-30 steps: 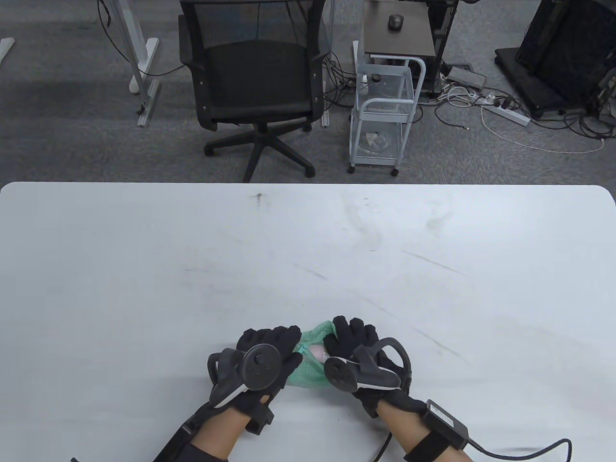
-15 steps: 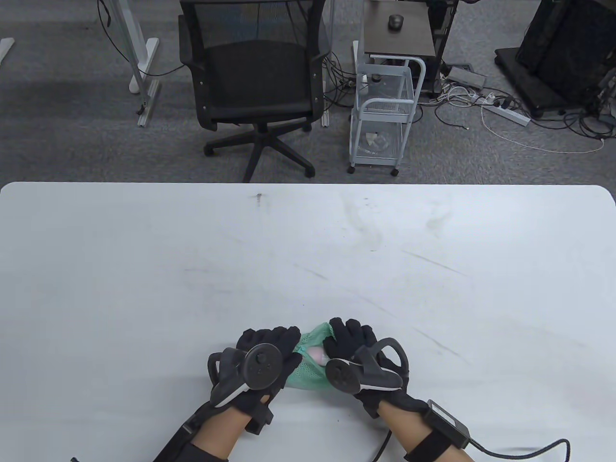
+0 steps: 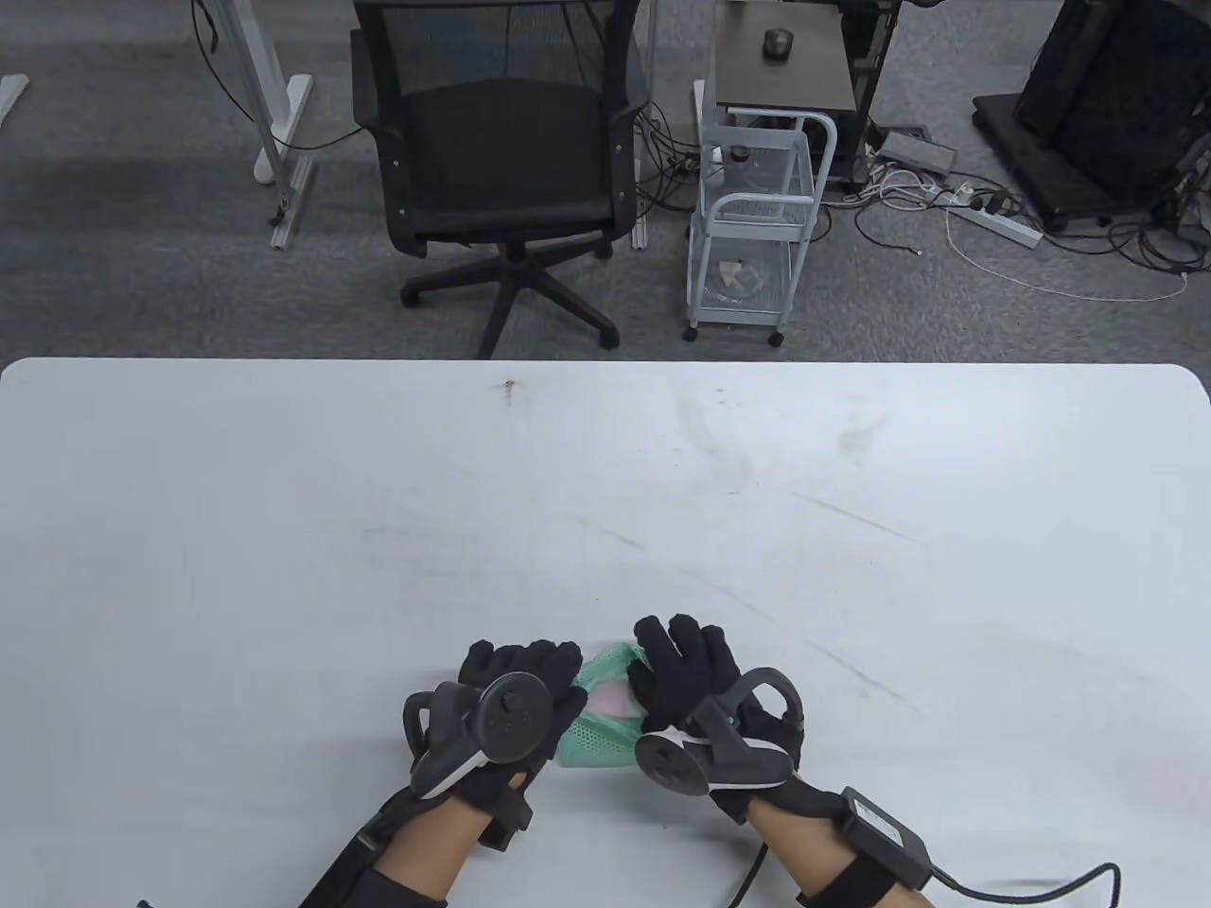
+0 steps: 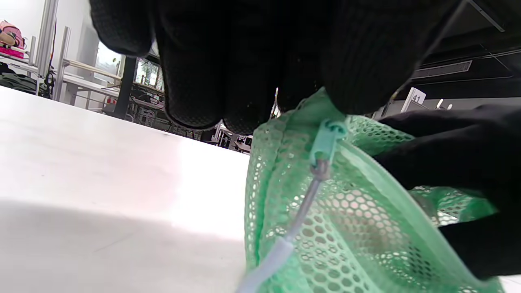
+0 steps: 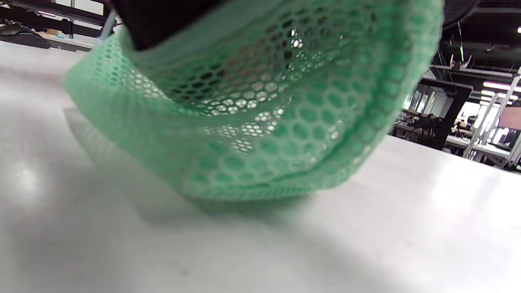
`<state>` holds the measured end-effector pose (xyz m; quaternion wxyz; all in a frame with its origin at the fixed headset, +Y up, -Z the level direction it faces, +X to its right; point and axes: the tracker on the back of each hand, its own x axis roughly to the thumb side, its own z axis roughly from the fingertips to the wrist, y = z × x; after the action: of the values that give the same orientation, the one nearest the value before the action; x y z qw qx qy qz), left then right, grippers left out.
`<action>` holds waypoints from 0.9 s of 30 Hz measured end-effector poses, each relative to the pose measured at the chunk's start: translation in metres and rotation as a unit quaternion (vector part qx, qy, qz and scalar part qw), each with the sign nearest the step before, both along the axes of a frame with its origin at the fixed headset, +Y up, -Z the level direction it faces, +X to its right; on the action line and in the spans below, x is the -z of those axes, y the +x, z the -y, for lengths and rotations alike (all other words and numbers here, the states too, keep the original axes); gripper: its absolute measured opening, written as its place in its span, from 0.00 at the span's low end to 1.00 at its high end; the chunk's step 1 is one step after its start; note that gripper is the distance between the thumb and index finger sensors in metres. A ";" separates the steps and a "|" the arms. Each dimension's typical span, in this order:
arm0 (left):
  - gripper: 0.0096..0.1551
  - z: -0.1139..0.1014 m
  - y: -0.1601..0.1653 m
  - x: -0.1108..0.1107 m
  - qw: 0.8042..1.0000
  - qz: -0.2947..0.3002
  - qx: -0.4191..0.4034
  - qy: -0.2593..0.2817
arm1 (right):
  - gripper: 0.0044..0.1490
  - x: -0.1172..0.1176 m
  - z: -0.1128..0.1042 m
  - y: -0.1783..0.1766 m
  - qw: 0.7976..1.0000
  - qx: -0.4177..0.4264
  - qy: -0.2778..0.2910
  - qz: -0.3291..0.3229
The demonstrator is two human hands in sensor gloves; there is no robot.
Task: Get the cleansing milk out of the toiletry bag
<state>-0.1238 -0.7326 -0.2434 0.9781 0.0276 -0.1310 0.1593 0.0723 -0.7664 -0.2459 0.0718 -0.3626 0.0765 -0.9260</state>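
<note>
Here, on my white worktop point(image 3: 284, 530), near edge: my left hand point(image 3: 516, 705) pinches the zipper edge of the green mesh toiletry bag point(image 3: 596, 742). In the bag's open mouth sits the pale pink cleansing milk point(image 3: 610, 700) — still inside. My right hand point(image 3: 686, 672) reaches into the opening; I cannot tell what its fingers grip.

The mesh bag point(image 3: 594, 733) lies on the table point(image 3: 284, 530) near its front edge, between the two hands — the left hand point(image 3: 516, 705) on its left side, the right hand point(image 3: 686, 667) on its right. A bottle point(image 3: 613, 701) sits inside the bag. Behind the table stand a chair point(image 3: 501, 161) and, to its right, a cart point(image 3: 757, 218).
</note>
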 end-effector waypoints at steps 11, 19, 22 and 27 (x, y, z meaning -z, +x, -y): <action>0.27 0.000 -0.007 0.004 1.000 -0.018 -0.001 0.002 | 0.41 -0.016 -0.017 -0.003 0.997 -0.008 0.067 -0.035; 0.25 -0.001 -0.011 0.005 0.999 -0.034 -0.007 0.012 | 0.41 -0.023 -0.026 -0.003 0.996 -0.002 0.080 -0.048; 0.24 -0.001 -0.012 0.005 0.999 -0.041 -0.006 0.014 | 0.41 -0.026 -0.029 -0.002 0.995 0.000 0.087 -0.053; 0.24 -0.001 -0.014 0.006 0.998 -0.055 -0.004 0.013 | 0.41 -0.031 -0.035 0.000 0.993 0.027 0.094 -0.068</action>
<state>-0.1379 -0.7320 -0.2491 0.9827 0.0492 -0.0790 0.1600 0.0724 -0.7313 -0.2150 0.0752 -0.4146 0.1773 -0.8894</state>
